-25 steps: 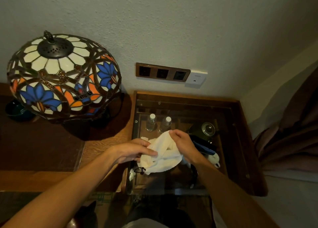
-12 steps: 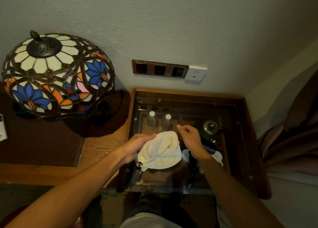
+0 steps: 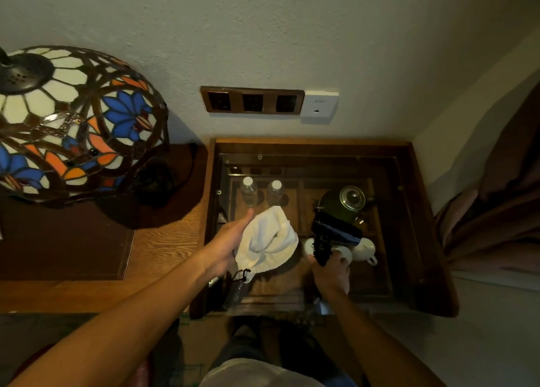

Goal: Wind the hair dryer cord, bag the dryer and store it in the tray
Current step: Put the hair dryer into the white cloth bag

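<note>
The left hand [image 3: 226,245] holds a soft white cloth bag [image 3: 267,237] from its side, fingers reaching along it and the thumb hidden behind. The bag looks fluffy like a towel, and a thin dark string [image 3: 242,274] hangs from its gathered end. The right hand [image 3: 331,270] has its fingers wrapped round the handle of the black dryer [image 3: 333,232]. The dryer is smooth and shiny, with a ridged, bendy part near the handle. It is not in the bag; it sits just beside it, above the wooden tray [image 3: 406,211]. A clear glass sheet covers the tray.

Under the glass stand two clear plastic bottles [image 3: 260,191] with white caps, a round dark kettle [image 3: 346,202] with a shiny lid, and white cups [image 3: 363,249] that look smooth and round.

On the brown table [image 3: 163,240] sits a lamp [image 3: 70,123] with a dome of coloured glass: blue flowers, orange bits, cream pieces. The bumpy wall has a brown socket strip [image 3: 252,100] and a white square plate [image 3: 320,107]. Its tiny writing is too small to read.
</note>
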